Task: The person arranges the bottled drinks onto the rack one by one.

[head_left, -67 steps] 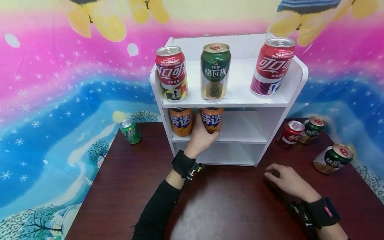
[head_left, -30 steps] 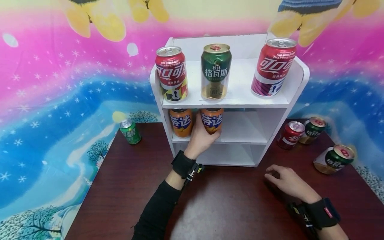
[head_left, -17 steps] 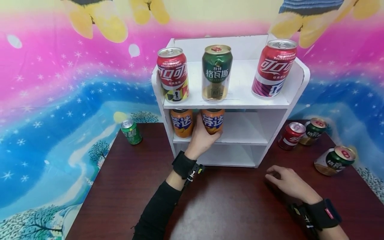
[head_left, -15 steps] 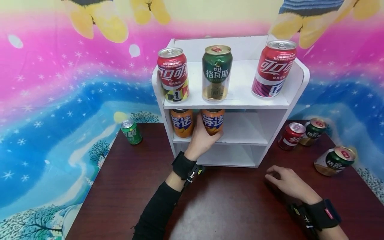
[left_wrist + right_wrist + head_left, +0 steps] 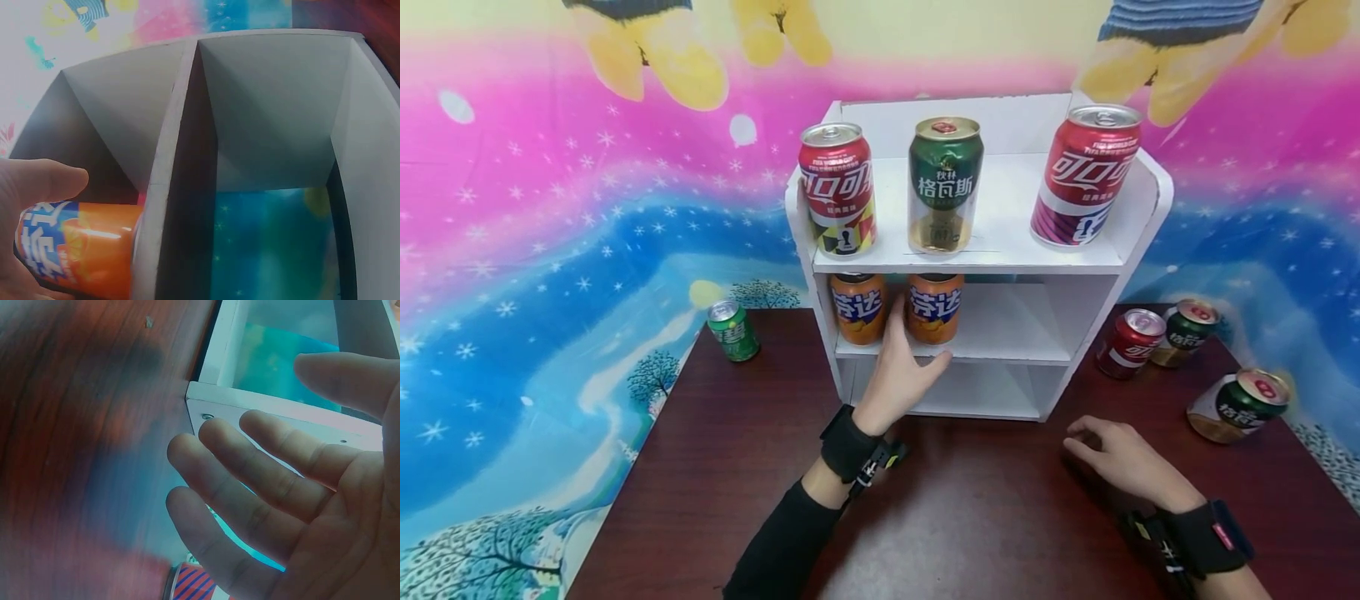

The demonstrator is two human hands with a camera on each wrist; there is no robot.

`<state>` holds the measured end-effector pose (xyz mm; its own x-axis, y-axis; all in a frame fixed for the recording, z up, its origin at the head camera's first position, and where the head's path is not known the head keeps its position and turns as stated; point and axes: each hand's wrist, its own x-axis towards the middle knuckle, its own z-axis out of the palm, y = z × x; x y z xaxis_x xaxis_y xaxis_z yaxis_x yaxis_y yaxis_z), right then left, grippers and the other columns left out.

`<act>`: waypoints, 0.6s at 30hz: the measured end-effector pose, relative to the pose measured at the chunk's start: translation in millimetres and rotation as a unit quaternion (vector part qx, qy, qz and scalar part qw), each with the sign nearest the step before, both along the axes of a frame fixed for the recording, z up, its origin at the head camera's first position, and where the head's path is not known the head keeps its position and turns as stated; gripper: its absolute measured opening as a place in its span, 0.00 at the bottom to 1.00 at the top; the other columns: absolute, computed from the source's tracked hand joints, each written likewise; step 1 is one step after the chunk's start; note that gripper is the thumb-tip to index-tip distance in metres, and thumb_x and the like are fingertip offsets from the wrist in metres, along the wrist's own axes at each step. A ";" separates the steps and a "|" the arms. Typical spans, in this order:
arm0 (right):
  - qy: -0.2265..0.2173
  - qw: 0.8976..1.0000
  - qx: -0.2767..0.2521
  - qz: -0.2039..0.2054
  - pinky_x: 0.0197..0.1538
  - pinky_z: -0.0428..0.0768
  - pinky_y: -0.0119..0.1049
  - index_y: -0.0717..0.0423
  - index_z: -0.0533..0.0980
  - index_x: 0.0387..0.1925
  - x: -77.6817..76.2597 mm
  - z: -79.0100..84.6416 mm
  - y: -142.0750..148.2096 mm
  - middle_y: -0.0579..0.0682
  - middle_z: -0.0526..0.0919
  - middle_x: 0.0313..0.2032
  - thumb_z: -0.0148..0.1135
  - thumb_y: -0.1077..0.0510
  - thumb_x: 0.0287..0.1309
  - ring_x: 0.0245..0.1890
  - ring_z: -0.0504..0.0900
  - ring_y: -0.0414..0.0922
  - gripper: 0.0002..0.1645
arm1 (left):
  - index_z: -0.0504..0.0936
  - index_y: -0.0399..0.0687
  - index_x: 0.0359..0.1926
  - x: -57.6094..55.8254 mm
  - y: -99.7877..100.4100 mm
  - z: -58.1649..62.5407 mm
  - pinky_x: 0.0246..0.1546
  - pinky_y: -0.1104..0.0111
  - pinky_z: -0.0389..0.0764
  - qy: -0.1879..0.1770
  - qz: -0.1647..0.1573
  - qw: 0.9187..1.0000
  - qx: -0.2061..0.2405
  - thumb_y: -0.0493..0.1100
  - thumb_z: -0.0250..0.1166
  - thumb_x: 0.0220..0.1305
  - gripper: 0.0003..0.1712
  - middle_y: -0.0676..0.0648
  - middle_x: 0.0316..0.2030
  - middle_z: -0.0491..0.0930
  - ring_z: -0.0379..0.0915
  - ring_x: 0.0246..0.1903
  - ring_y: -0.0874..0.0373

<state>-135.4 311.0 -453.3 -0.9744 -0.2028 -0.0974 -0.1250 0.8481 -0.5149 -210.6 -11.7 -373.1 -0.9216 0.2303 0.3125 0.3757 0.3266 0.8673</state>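
Two orange soda cans stand upright on the middle shelf of a white rack [image 5: 1022,315]. My left hand [image 5: 901,373] is at the right-hand orange can [image 5: 935,308], its thumb out to the right and away from the can, its fingers reaching along the can's left side. The left wrist view shows that orange can [image 5: 103,244] beside the spread thumb. The other orange can [image 5: 858,310] stands just left of my fingers. My right hand [image 5: 1123,458] hovers or rests over the table with relaxed fingers, holding nothing; its fingers show loosely spread in the right wrist view.
On the top shelf stand a red can [image 5: 838,190], a green-and-gold can [image 5: 945,185] and a red can [image 5: 1087,175]. A green can [image 5: 733,332] is left of the rack. To its right are a red can [image 5: 1131,343] and two green-and-gold cans [image 5: 1238,407].
My left thumb has come away from the right-hand orange can, and the hand has drawn back slightly toward me. The can now stands upright on the shelf. My right hand stays put.
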 end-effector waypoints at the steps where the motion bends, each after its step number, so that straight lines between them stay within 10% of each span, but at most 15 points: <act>1: 0.000 1.000 -0.001 0.000 0.37 0.77 0.40 0.60 0.78 0.46 -0.2 -0.1 -0.1 0.46 0.81 0.35 0.58 0.49 0.63 0.35 0.78 0.41 0.19 | 0.39 0.48 0.74 3.0 -2.1 -0.1 0.67 0.59 0.52 -0.005 -0.002 1.000 -0.004 0.45 0.68 0.58 0.55 0.45 0.72 0.45 0.46 0.69 0.56; 18: -0.009 1.000 -0.007 -0.008 0.38 0.77 0.42 0.59 0.77 0.47 -2.2 -4.5 8.7 0.48 0.81 0.37 0.57 0.47 0.63 0.37 0.78 0.43 0.21 | 0.74 0.46 0.58 26.3 -73.3 -8.6 0.58 0.58 0.68 0.011 -0.122 0.986 -0.113 0.47 0.61 0.66 0.22 0.50 0.56 0.72 0.66 0.58 0.55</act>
<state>-137.6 319.7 -457.8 -0.9756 -0.1884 -0.1124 -0.1018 0.8426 -0.5289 -184.3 -85.0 -381.8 -0.8242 0.5098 0.2465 0.4841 0.4085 0.7738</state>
